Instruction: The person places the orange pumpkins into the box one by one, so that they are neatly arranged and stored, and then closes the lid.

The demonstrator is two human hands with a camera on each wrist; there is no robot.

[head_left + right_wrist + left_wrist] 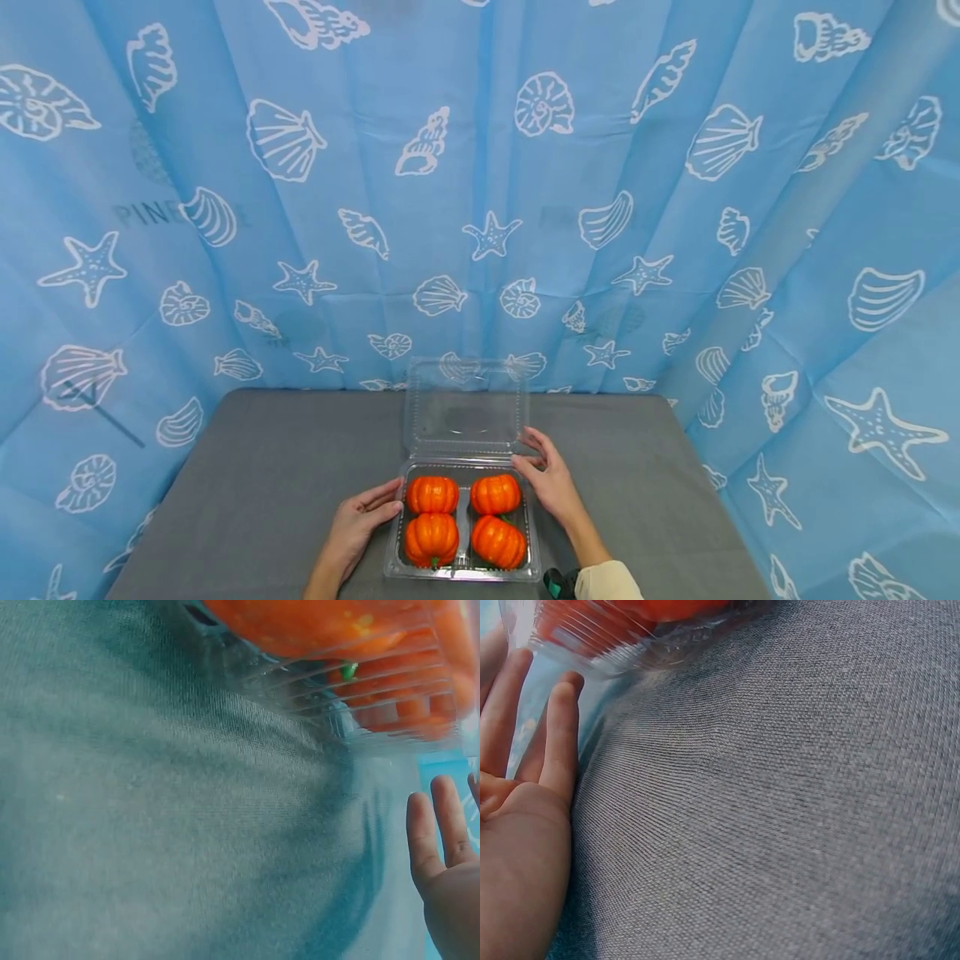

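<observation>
A clear plastic clamshell box sits on the grey cloth, its transparent lid raised at the back. Inside lie several small orange pumpkins in two columns, left and right of a clear middle strip. My left hand is at the box's left side, thumb and fingertips at the rim; in the left wrist view its fingers look straight. At the back right corner, near the lid's hinge, is my right hand. Its fingers are extended in the right wrist view. Whether they touch the lid is unclear.
A grey cloth-covered table extends to both sides of the box. Behind it and along the sides hangs a blue curtain with white shell and starfish prints. A dark band is around the right wrist, beside a cream sleeve.
</observation>
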